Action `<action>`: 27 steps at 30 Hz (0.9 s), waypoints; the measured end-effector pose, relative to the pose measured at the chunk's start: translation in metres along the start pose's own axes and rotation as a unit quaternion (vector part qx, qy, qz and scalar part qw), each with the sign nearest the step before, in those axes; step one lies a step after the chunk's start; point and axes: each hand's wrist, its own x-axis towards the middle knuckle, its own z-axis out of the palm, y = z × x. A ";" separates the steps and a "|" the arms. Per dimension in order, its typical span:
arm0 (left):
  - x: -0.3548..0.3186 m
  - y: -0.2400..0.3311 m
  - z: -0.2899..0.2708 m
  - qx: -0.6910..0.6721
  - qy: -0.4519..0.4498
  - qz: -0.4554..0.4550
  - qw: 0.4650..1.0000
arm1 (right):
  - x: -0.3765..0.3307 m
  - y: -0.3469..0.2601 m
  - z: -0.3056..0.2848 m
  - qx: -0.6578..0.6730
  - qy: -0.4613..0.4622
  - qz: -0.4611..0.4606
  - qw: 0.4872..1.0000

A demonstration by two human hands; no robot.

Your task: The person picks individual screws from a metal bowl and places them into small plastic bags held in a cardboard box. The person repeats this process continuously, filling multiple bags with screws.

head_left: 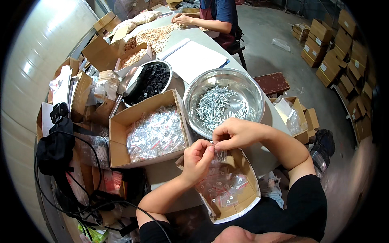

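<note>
In the lower middle of the frame, seen from the head, the left hand (197, 160) and the right hand (233, 133) meet with thumbs and fingertips pinched together, gripping the top of a small clear bag (221, 155). It hangs over the upper end of a shallow cardboard tray (249, 178), where flat clear packets (227, 188) with small pale discs lie. At the centre, on the bench (216, 47), a steel bowl (252, 95) of silvery screws (214, 103) stands just beyond the right hand. Left of centre, a carton (152, 161) holds a heap of filled packets (156, 133).
</note>
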 end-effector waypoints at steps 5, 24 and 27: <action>-0.001 0.008 0.001 0.048 0.007 0.037 0.998 | 0.003 0.009 0.007 -0.015 -0.010 -0.063 0.998; 0.000 0.051 -0.004 0.441 -0.248 0.204 0.838 | -0.002 0.049 -0.042 -0.387 0.043 0.159 0.907; -0.006 0.008 0.005 0.514 -0.335 0.172 0.771 | -0.004 0.040 -0.041 -0.348 -0.023 0.144 0.926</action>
